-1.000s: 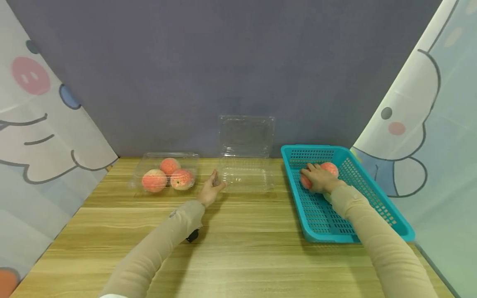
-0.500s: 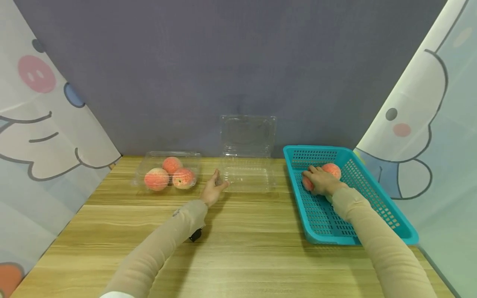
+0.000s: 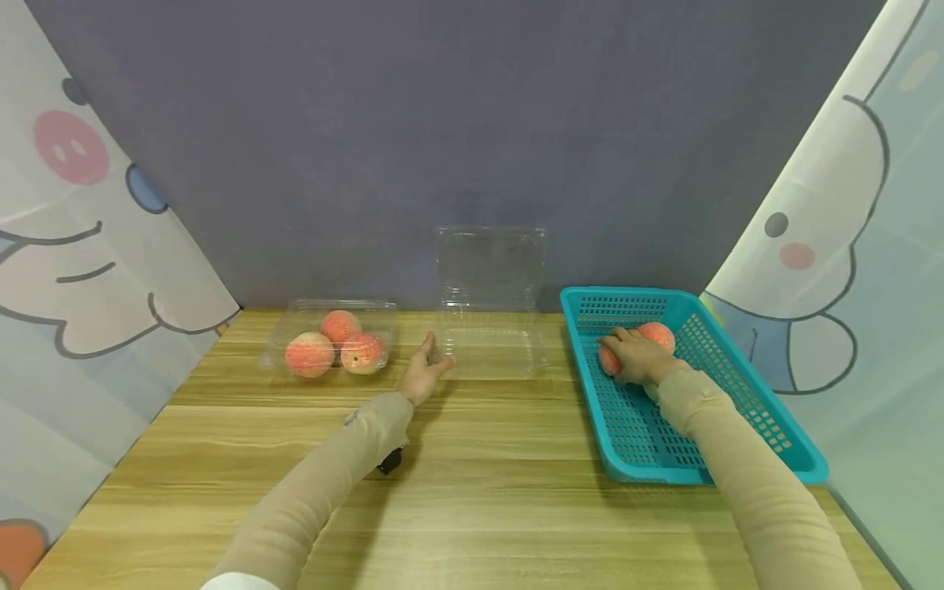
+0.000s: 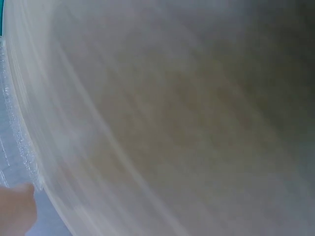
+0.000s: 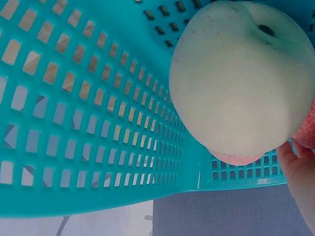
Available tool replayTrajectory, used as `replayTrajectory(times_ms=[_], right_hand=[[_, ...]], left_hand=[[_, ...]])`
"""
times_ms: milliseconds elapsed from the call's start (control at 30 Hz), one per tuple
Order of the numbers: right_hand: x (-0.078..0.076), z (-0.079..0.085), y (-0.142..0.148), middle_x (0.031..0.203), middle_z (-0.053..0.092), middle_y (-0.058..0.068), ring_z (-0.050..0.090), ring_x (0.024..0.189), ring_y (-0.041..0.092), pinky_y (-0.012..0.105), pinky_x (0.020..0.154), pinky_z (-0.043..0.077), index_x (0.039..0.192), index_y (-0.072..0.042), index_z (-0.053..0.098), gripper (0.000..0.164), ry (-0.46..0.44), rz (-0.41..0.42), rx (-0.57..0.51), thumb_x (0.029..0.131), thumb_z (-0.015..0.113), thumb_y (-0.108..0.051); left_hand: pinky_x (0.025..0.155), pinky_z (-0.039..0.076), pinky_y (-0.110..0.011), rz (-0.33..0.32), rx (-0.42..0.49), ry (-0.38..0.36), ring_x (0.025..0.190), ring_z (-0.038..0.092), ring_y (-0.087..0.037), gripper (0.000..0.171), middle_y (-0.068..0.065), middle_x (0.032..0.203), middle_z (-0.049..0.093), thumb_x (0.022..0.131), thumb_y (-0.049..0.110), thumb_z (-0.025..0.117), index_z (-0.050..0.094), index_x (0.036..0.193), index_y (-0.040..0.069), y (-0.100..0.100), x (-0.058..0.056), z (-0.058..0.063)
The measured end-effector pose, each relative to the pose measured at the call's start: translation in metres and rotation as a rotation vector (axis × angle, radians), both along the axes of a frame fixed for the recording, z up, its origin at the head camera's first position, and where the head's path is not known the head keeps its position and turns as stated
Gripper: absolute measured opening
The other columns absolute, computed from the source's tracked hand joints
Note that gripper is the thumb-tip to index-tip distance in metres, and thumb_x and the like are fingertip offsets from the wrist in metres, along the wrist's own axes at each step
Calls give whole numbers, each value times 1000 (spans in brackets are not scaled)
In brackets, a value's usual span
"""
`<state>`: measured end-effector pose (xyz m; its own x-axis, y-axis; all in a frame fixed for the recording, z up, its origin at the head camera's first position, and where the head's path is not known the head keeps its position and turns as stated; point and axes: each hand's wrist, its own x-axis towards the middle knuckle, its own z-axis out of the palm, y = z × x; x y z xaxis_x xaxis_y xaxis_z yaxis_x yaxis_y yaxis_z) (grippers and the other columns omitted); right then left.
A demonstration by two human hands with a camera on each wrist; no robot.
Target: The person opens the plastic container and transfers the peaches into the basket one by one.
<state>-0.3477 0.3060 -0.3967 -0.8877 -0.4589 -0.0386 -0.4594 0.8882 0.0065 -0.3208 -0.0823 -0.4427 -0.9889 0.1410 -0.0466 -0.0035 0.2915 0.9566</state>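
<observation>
One right hand (image 3: 636, 358) is down in the basket (image 3: 664, 474), fingers (image 3: 612, 340) curled over a reddish peach (image 3: 609, 361) with speckled skin. So that peach sits right under the fingers, toward the left side of the basket floor.

Closest neighbors: a big pale peach (image 5: 241, 78), smooth and creamy with a greenish dimple, which the sleeve mostly hides from the head camera, plus a rounder pink peach (image 3: 657, 336) just beyond the knuckles. Basket's glossy teal plastic, a tapered rectangle full of little slots.

Left hand (image 3: 419, 378) has thumb and forefinger spread wide at the front left corner of an open clear box (image 3: 490, 348). Can't tell if they're actually touching it; the left wrist view is mostly pale blur. Box is thin, shiny, ribbed plastic, lid (image 3: 490, 258) standing straight up behind.

Further left, a closed clear box (image 3: 339, 305) holds three fuzzy-looking peaches (image 3: 309, 354), red blending into cream. Everything's on a wood-grain desk (image 3: 487, 492). Both sleeves (image 3: 752, 459) are beige and wrinkled, and a plain gray backdrop (image 3: 479, 123) hangs behind, with cartoon-print panels (image 3: 804, 205) either side.
</observation>
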Motion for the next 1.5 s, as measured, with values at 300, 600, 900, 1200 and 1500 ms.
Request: replayTrajectory(times_ms=[300, 600, 900, 1200, 1500], right_hand=[[2, 0, -4, 134, 38, 31, 34, 122, 49, 61, 95, 37, 130, 2, 45, 71, -2, 5, 3, 68, 75, -13], [3, 4, -8, 137, 34, 30, 30, 126, 48, 62, 96, 35, 132, 1, 43, 71, 26, 7, -6, 72, 76, -18], [22, 22, -15, 138, 34, 29, 30, 127, 47, 61, 100, 32, 132, 1, 44, 67, 66, -1, -19, 76, 73, -21], [92, 78, -53, 127, 51, 21, 46, 118, 38, 55, 94, 40, 129, -3, 49, 59, 320, 98, 71, 80, 70, -28], [169, 96, -111, 121, 55, 20, 52, 111, 36, 47, 88, 46, 108, 1, 61, 43, 768, 313, -46, 93, 45, -37]], left_hand=[[114, 15, -45, 5, 0, -22, 139, 16, -33, 78, -15, 153, 12, 92, 23, 54, 2, 147, 6, 0, 0, 6], [114, 18, -44, -55, -43, -2, 139, 16, -36, 79, -18, 153, 10, 93, 24, 54, 1, 146, 1, -3, -9, 10], [112, 18, -51, -66, -66, -64, 138, 14, -39, 77, -21, 152, 8, 94, 29, 51, 1, 147, 4, -11, -7, 12], [108, 18, -59, -144, -203, -210, 136, 14, -44, 81, -25, 151, 7, 94, 34, 48, -5, 146, 1, -33, 12, 31], [105, 25, -59, -158, -215, -76, 136, 18, -41, 72, -16, 151, 16, 89, 40, 55, 21, 146, 13, -57, 50, 53]])
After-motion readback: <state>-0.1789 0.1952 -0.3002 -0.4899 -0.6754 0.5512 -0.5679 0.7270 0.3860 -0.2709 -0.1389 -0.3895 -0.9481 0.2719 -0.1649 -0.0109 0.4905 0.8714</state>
